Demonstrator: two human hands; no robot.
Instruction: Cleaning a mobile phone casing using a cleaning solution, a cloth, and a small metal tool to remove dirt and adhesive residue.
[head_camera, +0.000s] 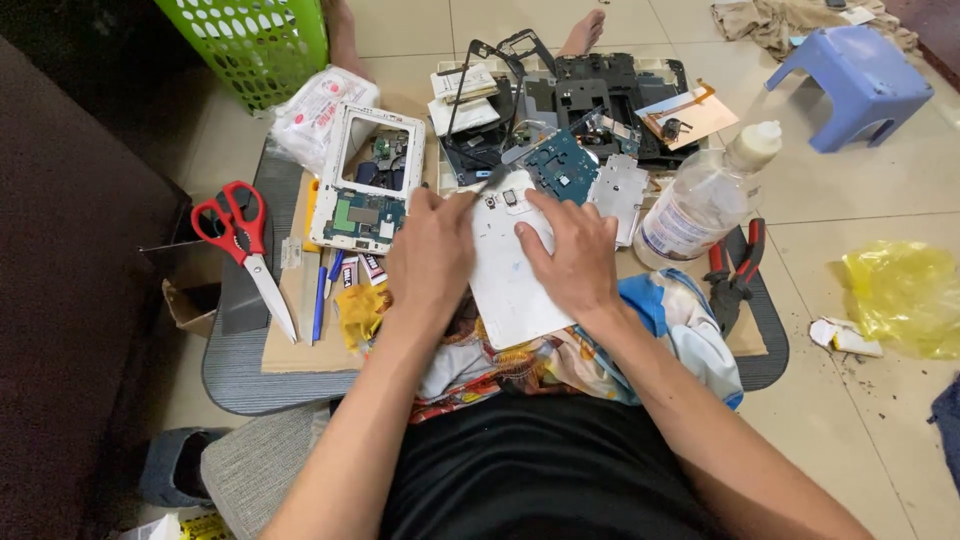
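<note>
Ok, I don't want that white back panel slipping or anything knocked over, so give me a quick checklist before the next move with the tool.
1. Right hand pressing flat on the white panel: ok.
2. Left hand gripping the thin tool: ok.
3. Tool tip at the panel's top edge: ok; whether it is inserted: cannot tell.
4. Clear bottle capped: ok.
5. Red scissors clear of both hands: ok.

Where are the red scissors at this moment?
In the head view, the red scissors lie at the left on the grey mat, beside the white device frame, left of the left hand.
</note>
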